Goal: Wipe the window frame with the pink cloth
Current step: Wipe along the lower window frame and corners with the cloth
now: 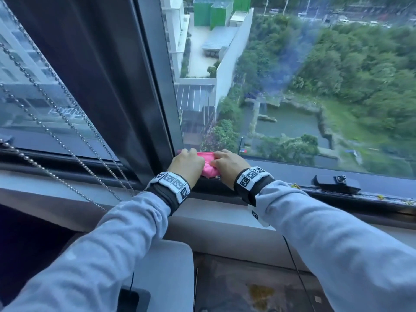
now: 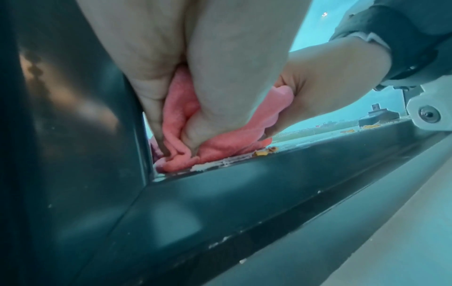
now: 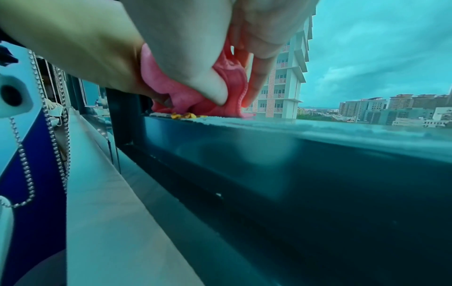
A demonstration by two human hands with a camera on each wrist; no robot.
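A bunched pink cloth [image 1: 208, 162] lies on the dark lower window frame [image 1: 292, 171], in the corner beside the dark upright post [image 1: 144, 91]. My left hand [image 1: 186, 163] grips its left part, thumb and fingers curled into the folds. My right hand [image 1: 226, 164] pinches its right part. In the left wrist view the pink cloth [image 2: 178, 116] is squeezed between my thumb and fingers against the frame's ledge [image 2: 244, 189]. In the right wrist view the pink cloth [image 3: 193, 96] sits on the frame's dusty top edge [image 3: 293, 123] under my right hand's fingers [image 3: 257, 85].
Yellow crumbs [image 2: 265, 151] and pale dust lie on the ledge right of the cloth. A black window latch [image 1: 336, 183] sits on the frame further right. Beaded blind chains [image 1: 56, 136] hang at the left. A pale sill [image 1: 213, 217] runs below the frame.
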